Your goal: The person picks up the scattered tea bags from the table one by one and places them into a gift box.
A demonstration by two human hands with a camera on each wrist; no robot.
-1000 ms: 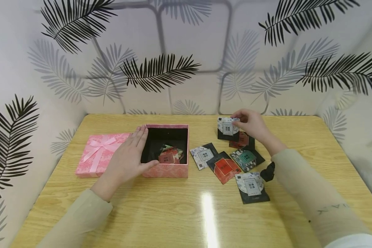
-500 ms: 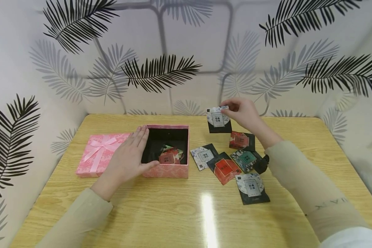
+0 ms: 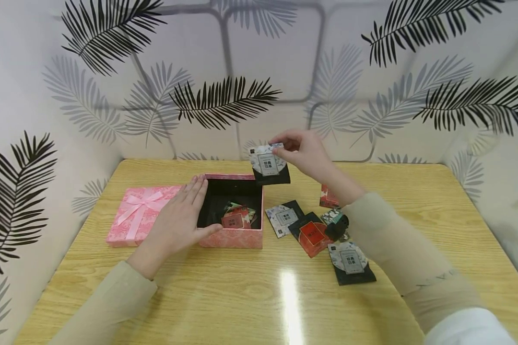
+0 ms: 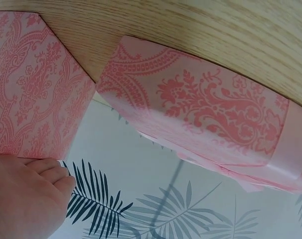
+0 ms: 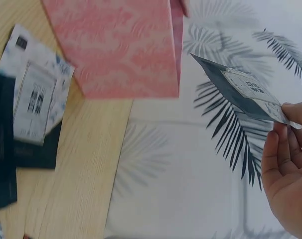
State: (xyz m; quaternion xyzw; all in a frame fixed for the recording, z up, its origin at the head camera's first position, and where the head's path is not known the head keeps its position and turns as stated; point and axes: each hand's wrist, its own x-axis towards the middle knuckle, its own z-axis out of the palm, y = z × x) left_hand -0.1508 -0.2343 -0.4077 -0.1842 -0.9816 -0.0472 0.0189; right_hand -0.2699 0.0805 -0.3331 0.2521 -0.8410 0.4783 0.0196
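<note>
My right hand pinches a white-and-black tea sachet by its upper right corner, raised over the back right corner of the pink box. In the right wrist view the sachet tilts between thumb and fingers, beside the box wall. My left hand lies with straight fingers along the box's left rim, its thumb across the front edge. Inside the black-lined box are several red and green sachets. The left wrist view has the left hand against the patterned box side.
Left of the box lies its pink lid with a ribbon bow. Right of it are a white sachet, an orange-red one, another white one, and others partly hidden by the right arm. A patterned wall stands behind the table.
My right hand has lifted the white-and-black tea sachet from the right-hand group and carried it left to the box. My left hand has stayed in place.
</note>
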